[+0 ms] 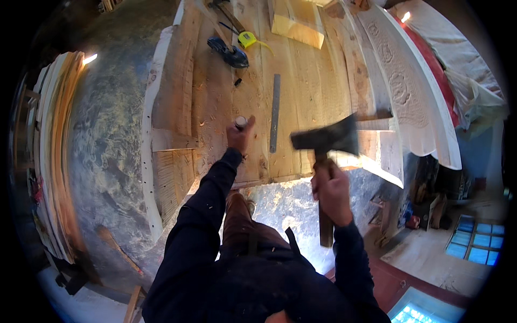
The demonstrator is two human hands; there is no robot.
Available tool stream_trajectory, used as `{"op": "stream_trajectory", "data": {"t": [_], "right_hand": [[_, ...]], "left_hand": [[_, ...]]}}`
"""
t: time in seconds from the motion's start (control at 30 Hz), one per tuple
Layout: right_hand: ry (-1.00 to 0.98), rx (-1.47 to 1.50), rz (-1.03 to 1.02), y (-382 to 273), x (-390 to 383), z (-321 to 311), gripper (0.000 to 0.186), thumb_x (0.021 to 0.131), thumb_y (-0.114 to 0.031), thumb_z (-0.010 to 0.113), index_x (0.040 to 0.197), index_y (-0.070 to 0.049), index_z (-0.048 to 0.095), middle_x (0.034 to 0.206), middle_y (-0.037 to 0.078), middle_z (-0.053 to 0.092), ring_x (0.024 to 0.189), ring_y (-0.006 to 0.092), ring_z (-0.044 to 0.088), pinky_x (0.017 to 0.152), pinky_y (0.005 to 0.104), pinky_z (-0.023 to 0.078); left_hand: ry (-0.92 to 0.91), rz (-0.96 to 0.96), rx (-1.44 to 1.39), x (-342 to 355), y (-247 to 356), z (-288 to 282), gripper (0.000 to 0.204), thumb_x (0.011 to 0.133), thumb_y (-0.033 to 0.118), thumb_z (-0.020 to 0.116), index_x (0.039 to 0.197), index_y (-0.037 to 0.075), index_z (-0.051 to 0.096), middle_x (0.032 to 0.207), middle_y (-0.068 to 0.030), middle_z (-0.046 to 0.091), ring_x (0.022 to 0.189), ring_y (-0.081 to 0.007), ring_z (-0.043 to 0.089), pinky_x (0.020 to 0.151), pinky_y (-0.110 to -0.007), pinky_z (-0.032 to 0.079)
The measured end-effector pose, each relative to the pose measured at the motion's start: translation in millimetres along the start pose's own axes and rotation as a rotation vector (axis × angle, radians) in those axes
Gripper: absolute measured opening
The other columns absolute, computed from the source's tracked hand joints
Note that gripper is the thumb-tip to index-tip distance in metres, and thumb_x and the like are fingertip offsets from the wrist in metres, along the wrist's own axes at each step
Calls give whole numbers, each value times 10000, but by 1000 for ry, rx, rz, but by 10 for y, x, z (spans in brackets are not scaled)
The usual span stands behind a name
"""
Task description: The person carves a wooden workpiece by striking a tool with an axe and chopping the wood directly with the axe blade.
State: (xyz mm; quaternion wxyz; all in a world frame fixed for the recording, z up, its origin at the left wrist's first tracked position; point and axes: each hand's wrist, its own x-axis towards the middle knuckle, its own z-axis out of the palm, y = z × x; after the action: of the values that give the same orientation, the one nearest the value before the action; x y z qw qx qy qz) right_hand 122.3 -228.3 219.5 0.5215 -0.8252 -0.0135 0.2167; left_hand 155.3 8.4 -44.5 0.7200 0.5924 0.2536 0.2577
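Note:
My left hand (pixel 238 137) is closed around an upright chisel (pixel 240 122) over the wooden boards (pixel 253 97). Only the round pale end of its handle shows; the blade is hidden beneath the fist. In my right hand (pixel 332 188) is a hatchet (pixel 327 139), gripped by its wooden handle and raised off the boards. The dark head is slightly blurred, its broad edge facing right. Between the two hands, a grey metal ruler (pixel 275 113) lies on the boards, touched by neither.
Toward the far end lie a yellow tape measure (pixel 247 39), a black hand tool (pixel 228 52), a hammer (pixel 226 15) and a thick wood block (pixel 298 24). Raised sides border the boards. A carved panel (pixel 401 81) leans at right; stacked planks (pixel 59 151) stand left.

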Motion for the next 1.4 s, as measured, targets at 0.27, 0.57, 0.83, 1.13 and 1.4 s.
{"op": "stream_trajectory", "data": {"t": [0.27,0.57,0.83,1.13,1.4], "right_hand": [[135,537,-968,-1612,514,276,360,1076,-380,470,1085,-35,571,700,67,601,488,124,552,421,242,441],[-266,-264,-219,-574,955,449,369,980,-324,633,835,12,585,578,137,575,499,233,600,488,363,456],[95,124,-547,-697,887,675,243,994,-263,640,999,-26,589,606,94,581,507,187,594,481,336,459],[-76,-377,-150,476,288,191,191,967,-197,607,928,-10,608,662,181,621,607,379,633,556,424,492],[15,-86,589,1953,-617,-48,333,982,-321,612,840,-22,584,570,61,557,415,146,537,394,320,422]], "left_hand": [[-50,9,27,-153,-31,-15,406,918,287,772,644,50,591,590,64,537,585,-26,475,506,-267,365],[-149,-128,89,-238,0,-18,386,886,323,801,664,69,612,600,58,567,561,-38,487,498,-273,382],[-151,-29,69,-85,25,22,336,897,273,790,694,54,638,620,39,590,574,-57,530,520,-279,418],[-86,193,331,-567,-150,-158,327,914,252,724,704,35,599,613,-30,585,530,-172,529,520,-386,407],[-534,-835,-29,772,132,81,416,967,407,659,743,190,382,557,57,337,430,-74,222,421,-285,176]]}}
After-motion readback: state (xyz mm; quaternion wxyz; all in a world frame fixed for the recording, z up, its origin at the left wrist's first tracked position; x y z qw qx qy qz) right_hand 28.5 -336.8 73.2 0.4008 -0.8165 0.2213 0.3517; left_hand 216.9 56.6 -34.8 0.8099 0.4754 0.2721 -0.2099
